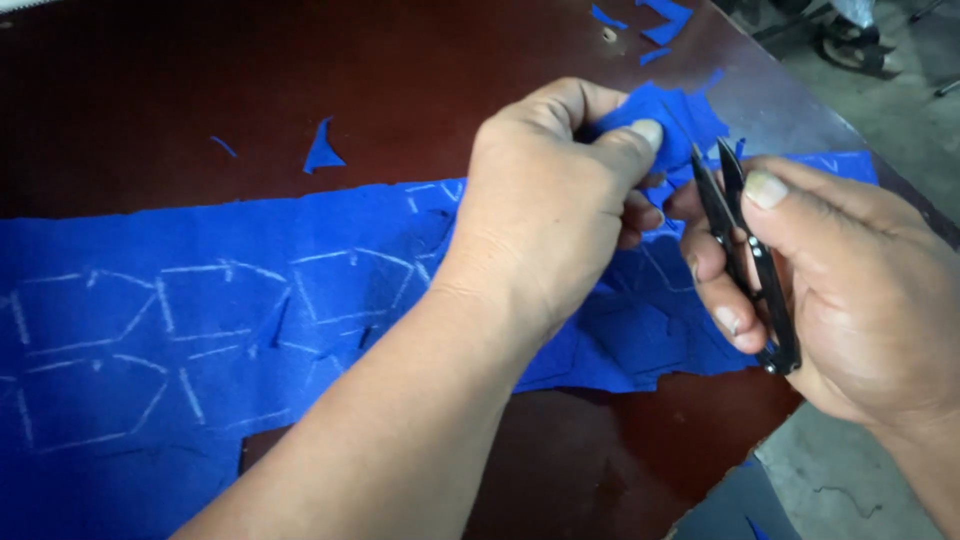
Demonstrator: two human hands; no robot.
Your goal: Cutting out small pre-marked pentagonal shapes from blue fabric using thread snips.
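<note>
between both hands, snips [745, 265] point up-left toward cloth [200, 330].

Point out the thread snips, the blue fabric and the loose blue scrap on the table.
thread snips [748, 265]: head view, on the dark handle.
blue fabric [150, 330]: head view, on a chalk-marked stretch.
loose blue scrap [322, 150]: head view, on its middle.

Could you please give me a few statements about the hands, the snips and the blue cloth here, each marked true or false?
1. The right hand holds black thread snips. True.
2. The left hand lies flat and empty on the table. False: its grip pinches a piece of blue fabric.
3. The fabric carries white chalk outlines. True.
4. The fabric is red. False: it is blue.
5. Small blue scraps lie on the dark table. True.
</note>
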